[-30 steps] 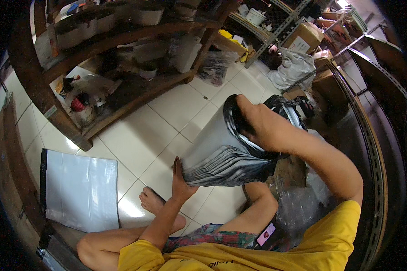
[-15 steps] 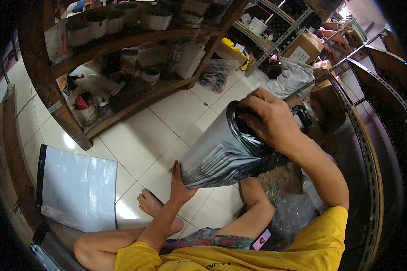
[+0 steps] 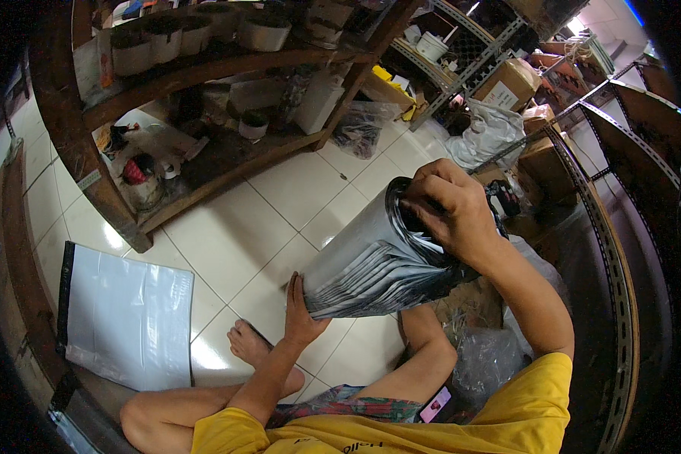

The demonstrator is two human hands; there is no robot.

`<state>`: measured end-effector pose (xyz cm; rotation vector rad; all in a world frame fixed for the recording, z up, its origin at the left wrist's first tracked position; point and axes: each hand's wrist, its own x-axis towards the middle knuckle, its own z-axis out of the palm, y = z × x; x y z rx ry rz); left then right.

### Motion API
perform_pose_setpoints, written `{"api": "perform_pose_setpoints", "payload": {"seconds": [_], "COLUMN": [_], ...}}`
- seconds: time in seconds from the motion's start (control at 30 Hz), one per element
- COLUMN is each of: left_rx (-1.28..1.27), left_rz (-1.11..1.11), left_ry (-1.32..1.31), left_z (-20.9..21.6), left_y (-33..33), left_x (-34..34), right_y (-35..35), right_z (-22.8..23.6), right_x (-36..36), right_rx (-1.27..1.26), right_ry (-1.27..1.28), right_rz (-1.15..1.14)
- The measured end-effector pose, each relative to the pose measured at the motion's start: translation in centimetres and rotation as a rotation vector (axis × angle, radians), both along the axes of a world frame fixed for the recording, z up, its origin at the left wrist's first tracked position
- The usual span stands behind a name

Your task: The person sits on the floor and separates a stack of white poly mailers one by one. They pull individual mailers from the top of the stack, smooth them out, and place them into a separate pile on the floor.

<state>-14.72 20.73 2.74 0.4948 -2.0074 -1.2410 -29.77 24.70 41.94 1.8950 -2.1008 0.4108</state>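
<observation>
A thick stack of grey plastic mailing bags (image 3: 356,261) with black edges is held bent over in front of me, its many layers fanned along the near side. My left hand (image 3: 304,314) supports the lower left end, fingers pressed against the outside and thumb hidden behind it. At the upper right end, my right hand (image 3: 448,208) has its fingers curled into the dark opening of the bent stack, pinching the black edges; the fingertips are partly hidden. A flat pale mailing bag (image 3: 129,314) with a black strip lies on the floor to my left.
A wooden shelf (image 3: 227,178) with white pots (image 3: 265,34) stands ahead on the tiled floor (image 3: 272,204). Metal racks (image 3: 605,204) and cardboard boxes (image 3: 507,83) line the right. Crumpled clear plastic (image 3: 484,359) and a phone (image 3: 435,405) lie near my right leg.
The upper end of the stack has shifted slightly right and down with my right hand, and its layers look a little more spread. My left hand has barely moved.
</observation>
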Motion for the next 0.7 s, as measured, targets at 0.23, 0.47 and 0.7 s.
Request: {"api": "perform_pose_setpoints", "payload": {"seconds": [0.23,0.47,0.7], "left_rx": [-0.040,0.008,-0.103], "left_rz": [0.004,-0.011,0.059], "left_ry": [0.022,-0.003,0.057], "left_z": [0.0,0.1,-0.1], "left_y": [-0.2,-0.2,0.5], "left_x": [0.1,0.0,-0.5], "right_y": [0.5,0.3,-2.3], "right_z": [1.7,3.8,4.8], "right_x": [1.5,2.6,2.3], "right_rx": [0.203,0.388,0.705], "right_ry": [0.201,-0.051,-0.080], "right_rz": [0.019,0.096,-0.127]}}
